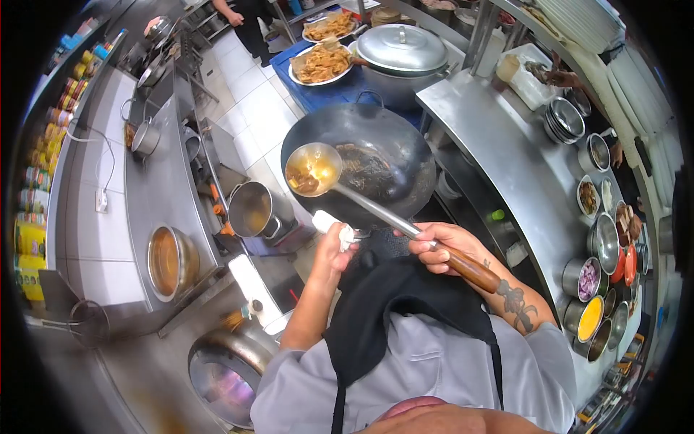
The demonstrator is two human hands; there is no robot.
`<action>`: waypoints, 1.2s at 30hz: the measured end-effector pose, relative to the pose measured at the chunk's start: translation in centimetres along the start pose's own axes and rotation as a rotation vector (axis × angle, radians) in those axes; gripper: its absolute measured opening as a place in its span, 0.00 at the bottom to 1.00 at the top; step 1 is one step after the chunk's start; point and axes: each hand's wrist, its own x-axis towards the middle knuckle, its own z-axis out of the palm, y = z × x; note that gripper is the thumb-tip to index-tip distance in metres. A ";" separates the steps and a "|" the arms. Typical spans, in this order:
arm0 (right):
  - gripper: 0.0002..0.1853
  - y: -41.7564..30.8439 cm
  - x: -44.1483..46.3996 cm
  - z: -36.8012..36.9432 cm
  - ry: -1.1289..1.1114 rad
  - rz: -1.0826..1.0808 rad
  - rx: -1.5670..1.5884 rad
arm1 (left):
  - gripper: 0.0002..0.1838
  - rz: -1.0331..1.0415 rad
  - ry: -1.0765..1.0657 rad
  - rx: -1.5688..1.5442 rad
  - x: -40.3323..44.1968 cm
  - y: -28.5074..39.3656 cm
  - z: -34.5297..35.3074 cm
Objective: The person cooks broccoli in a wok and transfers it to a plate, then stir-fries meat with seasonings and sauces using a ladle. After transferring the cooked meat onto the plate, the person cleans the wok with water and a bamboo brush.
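My right hand (447,248) is wrapped round the shaft of a long ladle (377,210), whose wooden end lies along my forearm. The ladle's bowl sits over the left side of a large dark wok (412,184) and holds a shiny brownish-yellow liquid with darker bits. Brown residue and a wet sheen show on the wok's inside. My left hand (336,249) is closed on a folded white cloth (327,221) at the wok's near side. Whether the cloth also covers a wok handle is hidden.
On a blue-covered table stand plates of fried food (322,64) and a lidded pot (403,49). A steel counter (481,134) with several bowls curves along the right. At left are a pot (250,210), a metal bowl (173,264) and a glowing burner area (230,387). Another person (249,25) stands beyond.
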 end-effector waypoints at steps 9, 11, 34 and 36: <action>0.22 2.3 -10.3 -4.3 0.080 -0.396 0.099 | 0.08 -0.228 -0.387 -0.120 3.4 1.7 -3.9; 0.23 3.2 -14.5 -5.0 0.205 -0.563 0.039 | 0.06 -0.186 -0.334 -0.073 1.7 2.4 -2.3; 0.22 0.8 -36.0 -30.3 2.031 -0.998 -0.982 | 0.08 -0.064 -0.308 -0.196 -1.3 4.6 -1.9; 0.22 0.7 -37.0 -30.3 2.000 -1.022 -0.991 | 0.08 -0.061 -0.317 -0.188 -1.7 4.4 -1.6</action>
